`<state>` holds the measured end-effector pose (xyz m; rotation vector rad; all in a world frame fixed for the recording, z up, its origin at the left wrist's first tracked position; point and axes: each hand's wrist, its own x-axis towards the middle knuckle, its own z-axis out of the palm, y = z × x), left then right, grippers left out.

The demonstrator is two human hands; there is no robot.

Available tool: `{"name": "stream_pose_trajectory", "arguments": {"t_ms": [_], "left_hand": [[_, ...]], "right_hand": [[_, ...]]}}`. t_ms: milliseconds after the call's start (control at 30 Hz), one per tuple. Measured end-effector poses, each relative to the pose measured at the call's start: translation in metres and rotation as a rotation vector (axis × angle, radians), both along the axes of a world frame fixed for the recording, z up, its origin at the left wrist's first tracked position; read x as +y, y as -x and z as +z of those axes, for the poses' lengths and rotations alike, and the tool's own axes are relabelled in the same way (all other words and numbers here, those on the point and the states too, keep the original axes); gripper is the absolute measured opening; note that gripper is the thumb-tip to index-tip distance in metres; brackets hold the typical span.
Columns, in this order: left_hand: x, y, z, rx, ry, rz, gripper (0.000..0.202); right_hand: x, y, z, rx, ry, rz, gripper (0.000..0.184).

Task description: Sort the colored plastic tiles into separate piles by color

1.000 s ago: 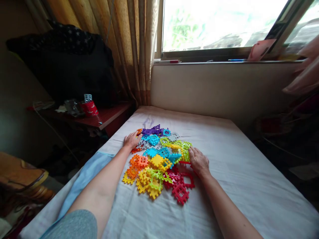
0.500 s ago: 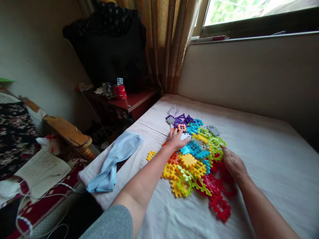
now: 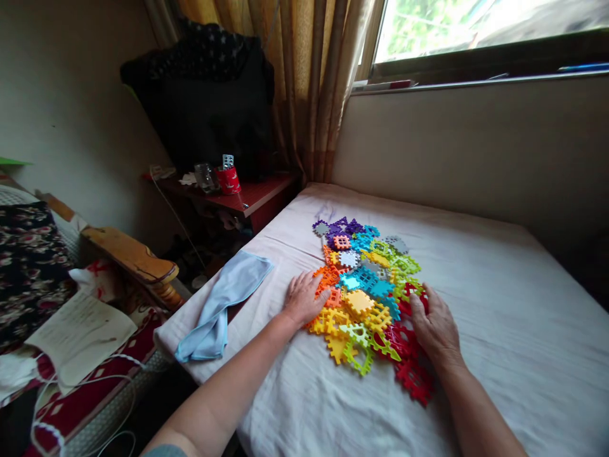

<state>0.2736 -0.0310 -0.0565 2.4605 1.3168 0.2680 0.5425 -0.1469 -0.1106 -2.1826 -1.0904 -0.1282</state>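
A heap of flat interlocking plastic tiles [image 3: 368,289] in purple, blue, grey, green, orange, yellow and red lies on a white sheet [image 3: 499,330]. My left hand [image 3: 303,297] rests flat at the heap's left edge, fingers spread, touching orange and yellow tiles. My right hand [image 3: 435,327] lies palm down on the red tiles [image 3: 413,374] at the heap's right side, fingers stretched toward the green ones. Neither hand grips a tile.
A light blue cloth [image 3: 221,301] hangs over the sheet's left edge. A red side table [image 3: 252,193] with a red cup [image 3: 229,179] stands by the curtain [image 3: 309,82]. A dark bag [image 3: 204,108], a wooden bed frame [image 3: 136,257] and papers [image 3: 78,333] are at left.
My left hand slid back from the far purple and grey tiles to the heap's near left edge. My right hand drew nearer, onto the red tiles. The view swung left, then steadied.
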Motion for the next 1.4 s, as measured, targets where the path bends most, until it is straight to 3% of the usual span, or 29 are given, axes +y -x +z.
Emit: {"name": "stream_pose_trajectory", "arguments": {"t_ms": [200,367,500,567,667,767,900,1000,1067,1133,1200,1300,1400], "left_hand": [[0.001,-0.03,-0.007,-0.238,0.004,0.003,0.053],[0.005,-0.015,-0.007,-0.365,-0.044,-0.046,0.045],[0.004,0.033,0.026,-0.122,-0.188,-0.047,0.035],[0.002,0.066,0.049,0.127,-0.264,0.031,0.03],[0.003,0.113,0.075,0.458,-0.235,0.164,0.031],[0.006,0.147,0.085,0.631,-0.11,0.228,0.027],[0.016,0.168,0.087,0.66,-0.036,0.266,0.025],[0.022,0.171,0.094,0.548,-0.09,0.265,0.031],[0.024,0.168,0.103,0.435,-0.124,0.198,0.035],[0.023,0.163,0.115,0.336,-0.121,0.08,0.034],[0.02,0.157,0.127,0.257,-0.084,-0.05,0.032],[0.019,0.155,0.143,0.262,-0.051,-0.164,0.031],[0.031,0.165,0.157,0.495,-0.12,-0.114,0.027]], "right_hand": [[-0.009,0.012,0.006,-0.089,-0.056,-0.013,0.064],[-0.025,0.029,0.008,-0.182,-0.094,-0.016,0.055],[-0.038,0.037,0.008,-0.22,-0.145,-0.048,0.049],[-0.042,0.04,0.012,-0.236,-0.172,-0.043,0.047],[-0.038,0.049,0.021,-0.261,-0.208,0.003,0.042],[-0.024,0.066,0.034,-0.283,-0.261,0.094,0.037],[0.003,0.111,0.058,-0.267,-0.254,0.301,0.034],[0.024,0.161,0.082,-0.146,-0.042,0.536,0.039],[0.041,0.194,0.099,-0.026,0.134,0.665,0.057],[0.06,0.222,0.113,0.032,0.258,0.72,0.079],[0.08,0.24,0.124,0.033,0.348,0.719,0.086],[0.108,0.245,0.134,-0.041,0.371,0.662,0.056],[0.128,0.236,0.145,-0.098,0.37,0.654,0.03]]}}
